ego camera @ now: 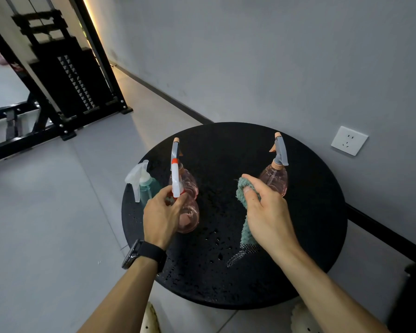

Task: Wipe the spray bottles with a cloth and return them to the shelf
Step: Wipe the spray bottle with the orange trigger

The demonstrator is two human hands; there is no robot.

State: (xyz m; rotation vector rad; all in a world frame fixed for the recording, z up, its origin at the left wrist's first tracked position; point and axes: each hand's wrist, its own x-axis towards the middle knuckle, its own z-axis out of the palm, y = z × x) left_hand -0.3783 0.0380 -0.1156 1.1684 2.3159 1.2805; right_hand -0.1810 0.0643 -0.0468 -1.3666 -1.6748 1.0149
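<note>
Left hand: the left hand (162,216) grips a pink spray bottle with a white and red trigger head (186,213) at its neck; the fingers curl round the neck and the bottle hangs a little tilted above the worktop.
Right hand: the right hand (265,212) holds a teal cloth (246,212) bunched between thumb and fingers; the lower end of the cloth hangs down from the hand to the worktop.
Worktop: the round black worktop (310,236) carries many small water drops, mostly in the middle and at the near side.
Second pink bottle: a pink spray bottle with a grey head (275,179) stands upright on the worktop, just behind the right hand; if the fingers touch it cannot be told.
Third pink bottle: another pink bottle with a grey head (175,150) stands just behind the held one and is partly hidden by it.
Teal bottle: a teal spray bottle with a clear white head (145,186) stands upright near the left edge of the worktop, just beside the left hand.
Wrist: a black watch (143,254) sits on the left wrist.
Wall: a white wall socket (349,140) is on the grey wall, to the right of the worktop.
Background: a black weight machine (65,78) stands on the floor at the far left, well apart from the worktop.
</note>
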